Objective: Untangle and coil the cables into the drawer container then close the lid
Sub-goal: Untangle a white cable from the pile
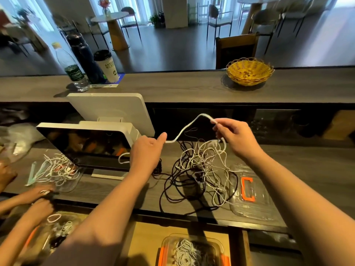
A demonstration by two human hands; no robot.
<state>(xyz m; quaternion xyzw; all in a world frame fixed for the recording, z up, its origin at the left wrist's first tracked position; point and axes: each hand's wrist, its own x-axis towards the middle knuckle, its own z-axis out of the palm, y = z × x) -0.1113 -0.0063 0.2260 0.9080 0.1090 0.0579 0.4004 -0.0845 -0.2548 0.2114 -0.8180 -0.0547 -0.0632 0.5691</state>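
While your left hand (147,150) and right hand (233,134) each pinch the white cable (187,127), it spans left-right above the tangle (199,166); its tail drops from your right fingers into the knot, container (192,250) nearest you.

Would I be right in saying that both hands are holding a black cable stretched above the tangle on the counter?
Not quite: the head view shows the cable held between the left hand and right hand is white, not black. It is stretched above the tangle on the counter.
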